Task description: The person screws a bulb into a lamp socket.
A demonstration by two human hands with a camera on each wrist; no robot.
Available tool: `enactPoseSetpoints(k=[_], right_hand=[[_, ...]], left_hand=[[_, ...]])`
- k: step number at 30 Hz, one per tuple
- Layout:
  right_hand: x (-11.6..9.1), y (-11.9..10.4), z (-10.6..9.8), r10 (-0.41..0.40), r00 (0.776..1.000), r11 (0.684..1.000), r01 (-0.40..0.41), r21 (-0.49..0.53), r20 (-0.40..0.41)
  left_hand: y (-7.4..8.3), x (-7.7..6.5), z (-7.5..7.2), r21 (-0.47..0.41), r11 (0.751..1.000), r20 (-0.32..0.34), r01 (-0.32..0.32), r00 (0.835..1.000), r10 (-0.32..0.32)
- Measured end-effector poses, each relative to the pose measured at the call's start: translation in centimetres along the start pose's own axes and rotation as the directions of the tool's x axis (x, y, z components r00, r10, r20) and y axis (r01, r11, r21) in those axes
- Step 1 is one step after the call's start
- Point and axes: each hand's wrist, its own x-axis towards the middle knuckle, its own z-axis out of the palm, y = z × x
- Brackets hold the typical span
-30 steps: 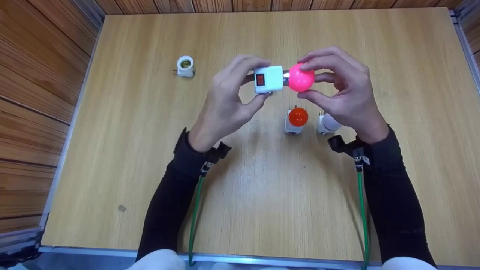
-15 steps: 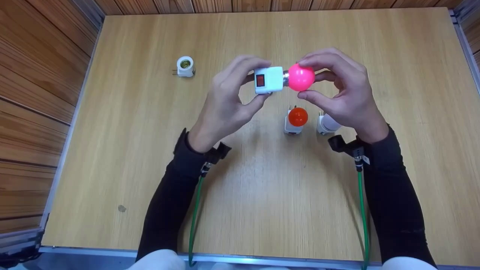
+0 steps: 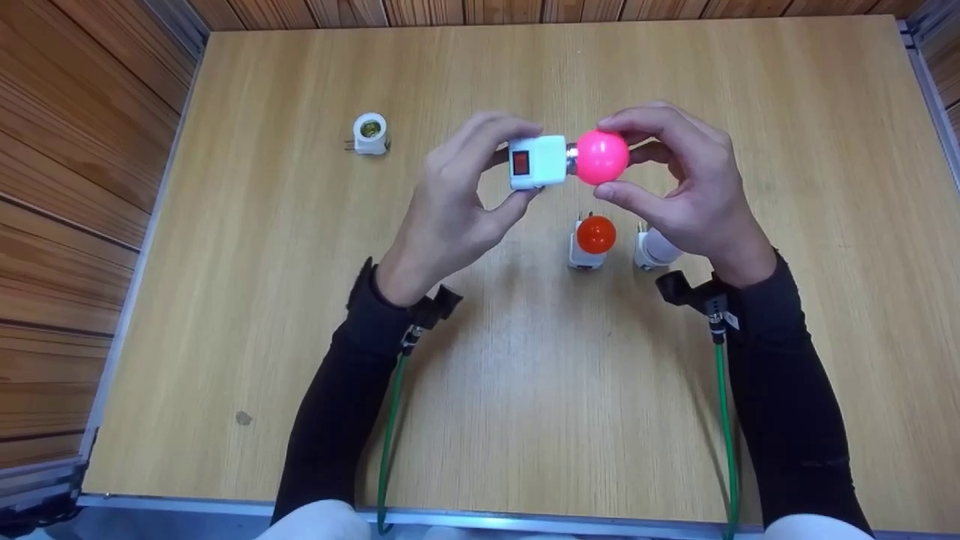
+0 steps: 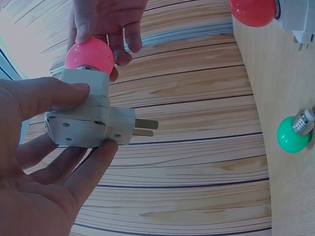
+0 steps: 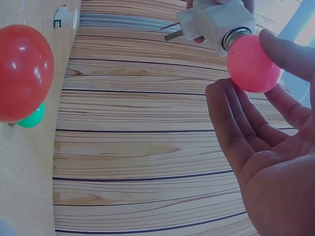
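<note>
My left hand (image 3: 450,214) grips a white plug-in lamp socket (image 3: 547,171), held up above the table with its red switch (image 3: 521,163) facing up. Two metal prongs (image 4: 146,124) stick out of its side in the left wrist view. Between the thumb and fingers of my right hand (image 3: 694,180) is a round pink bulb (image 3: 602,157). The bulb's metal screw base (image 5: 235,37) sits at the socket's mouth, with some thread still showing.
Below the hands, an orange-red bulb (image 3: 596,235) stands in a white socket (image 3: 583,259). Right of it lies another socket with a white bulb (image 3: 661,247), partly behind my right hand. A bulbless socket (image 3: 370,133) stands back left. The wrist views show a loose green bulb (image 4: 292,135).
My right hand's upper fingers have slid back off the front of the pink bulb to its top edge, and the hand has dipped slightly. My left hand stays nearly still with the socket.
</note>
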Motion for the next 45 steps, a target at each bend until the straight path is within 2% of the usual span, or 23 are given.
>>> enactPoseSetpoints(k=[10, 24, 35, 45], right_hand=[[0.09, 0.14, -0.12, -0.008, 1.000, 1.000, 0.008, -0.010, 0.013], [0.09, 0.19, -0.13, 0.005, 1.000, 1.000, -0.005, -0.018, 0.011], [-0.01, -0.08, 0.00, 0.034, 0.999, 0.999, -0.033, 0.033, -0.025], [-0.05, -0.24, 0.24, -0.007, 0.997, 0.997, 0.013, 0.081, -0.079]], left_hand=[[0.05, 0.08, -0.03, 0.024, 1.000, 0.005, -0.008, 1.000, 0.008], [0.01, -0.05, 0.01, 0.011, 1.000, 0.002, -0.015, 1.000, 0.015], [0.14, -0.02, -0.06, 0.034, 0.999, 0.018, -0.009, 1.000, 0.008], [0.12, -0.02, -0.01, 0.020, 1.000, 0.005, -0.005, 1.000, 0.005]])
